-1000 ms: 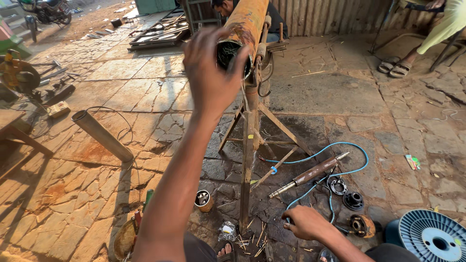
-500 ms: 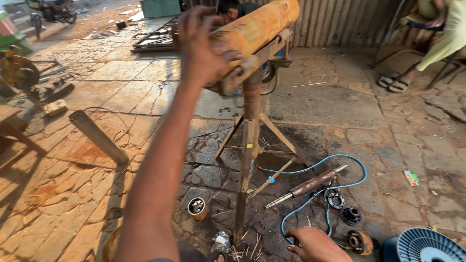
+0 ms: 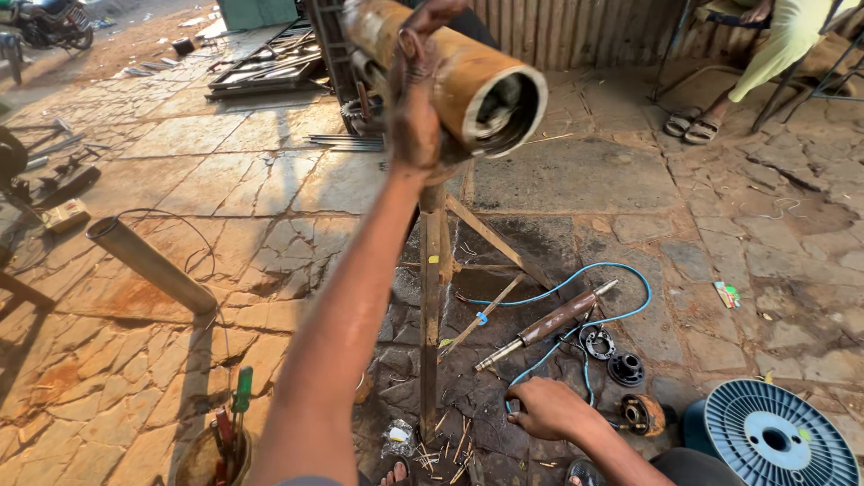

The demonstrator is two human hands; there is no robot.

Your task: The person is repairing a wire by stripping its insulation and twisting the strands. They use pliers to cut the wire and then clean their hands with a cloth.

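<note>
Head view, single frame.

Left hand [image 3: 416,108]: raised at arm's length, fingers curled tight around the side of a rusty orange cylindrical housing [image 3: 450,67]. The housing lies clamped across the top of a metal stand [image 3: 434,297], its open round end [image 3: 499,103] just right of the knuckles and turned towards the camera. Grip closed; the thumb is hidden behind the cylinder.

Right hand [image 3: 547,407]: low, near the ground, fingers bent loosely and pressed down onto the stone paving beside a blue hose [image 3: 576,274]. Whether the fingers hold the hose end or anything else cannot be told.

Items about the right fingers: a long rusty shaft [image 3: 549,324] lying up and to the right; a black ring part [image 3: 596,342] and a black flanged piece [image 3: 626,369] just right; a brown round fitting [image 3: 644,414] beside the wrist; a blue-grey ribbed spool [image 3: 774,441] well right.

Items below the left arm: a grey pipe [image 3: 148,264] lying on the paving; a round container [image 3: 211,454] holding a green-handled screwdriver [image 3: 241,396].

Packaging: a small shiny wrapper [image 3: 397,438] at the stand's foot, left of the right fingers; a small green-and-white scrap [image 3: 726,293] far up and right.

Background: a seated person's sandalled feet [image 3: 691,126].
</note>
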